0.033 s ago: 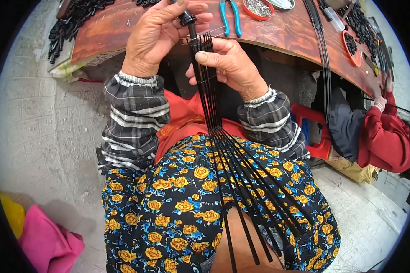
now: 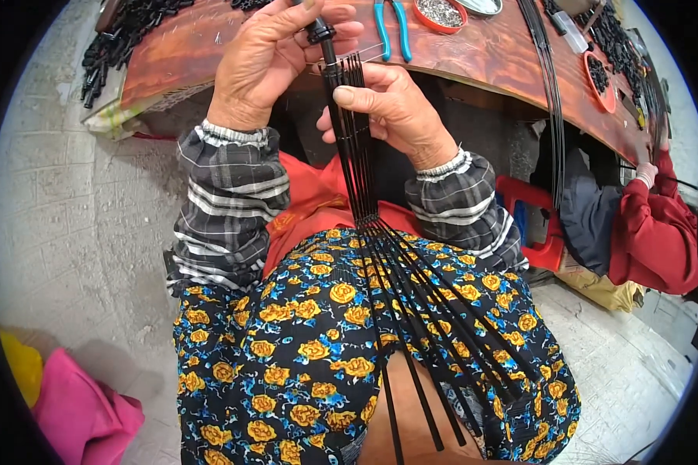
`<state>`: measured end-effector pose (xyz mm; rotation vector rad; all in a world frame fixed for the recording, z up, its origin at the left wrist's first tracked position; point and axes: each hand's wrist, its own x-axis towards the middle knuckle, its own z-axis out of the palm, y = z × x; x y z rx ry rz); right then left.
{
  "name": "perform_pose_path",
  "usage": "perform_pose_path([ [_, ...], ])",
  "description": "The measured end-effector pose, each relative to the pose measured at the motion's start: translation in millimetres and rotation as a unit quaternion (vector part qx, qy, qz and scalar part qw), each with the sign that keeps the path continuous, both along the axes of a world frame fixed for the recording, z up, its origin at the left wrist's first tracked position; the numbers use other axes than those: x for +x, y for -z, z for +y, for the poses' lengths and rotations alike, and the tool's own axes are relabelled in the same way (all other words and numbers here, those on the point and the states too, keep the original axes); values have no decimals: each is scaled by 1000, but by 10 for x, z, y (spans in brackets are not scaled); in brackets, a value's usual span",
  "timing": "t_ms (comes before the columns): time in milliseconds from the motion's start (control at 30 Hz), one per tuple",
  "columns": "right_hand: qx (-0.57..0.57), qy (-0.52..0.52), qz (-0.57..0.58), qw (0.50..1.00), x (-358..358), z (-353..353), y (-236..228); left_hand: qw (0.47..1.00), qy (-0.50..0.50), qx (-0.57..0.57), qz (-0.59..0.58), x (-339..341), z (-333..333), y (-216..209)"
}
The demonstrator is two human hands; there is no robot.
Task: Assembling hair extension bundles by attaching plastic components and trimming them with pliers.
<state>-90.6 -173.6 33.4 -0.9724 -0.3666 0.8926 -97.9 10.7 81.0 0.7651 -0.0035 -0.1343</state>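
A black umbrella frame [image 2: 358, 178] runs from my hands down over my lap, its several thin ribs fanned out across a patterned skirt. My left hand [image 2: 260, 66] pinches the top of its shaft between thumb and finger, just above a black collar [image 2: 319, 32]; its other fingers are loosely spread. Lower down, my right hand [image 2: 399, 108] is closed around the bundled ribs, thumb in front and fingers partly hidden behind. A thin wire [image 2: 372, 51] sticks out sideways near the rib tops.
Teal-handled pliers [image 2: 393, 35] lie on the wooden table [image 2: 488, 58] beside a red dish [image 2: 440, 14] of small metal parts. Black parts [image 2: 136, 43] are heaped at the left. Long black rods [image 2: 549, 85] hang over the edge. Another person [image 2: 651, 232] in red sits at the right.
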Motion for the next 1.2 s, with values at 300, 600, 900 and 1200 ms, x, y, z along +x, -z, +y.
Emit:
perform_pose_path([
  [300, 15, 7, -18, 1000, 58, 14, 0, 998, -6, 65, -10, 6, -6, -2],
  [600, -32, 11, -47, 998, 86, -14, -26, 989, -14, 150, 5, -118, -4, -286],
  [900, -43, 13, -46, 998, 105, -3, 15, 987, -23, 158, 20, 21, 44, -66],
  [1200, -24, 12, -39, 999, 148, -36, 79, 981, 82, 59, -166, 149, 45, 91],
])
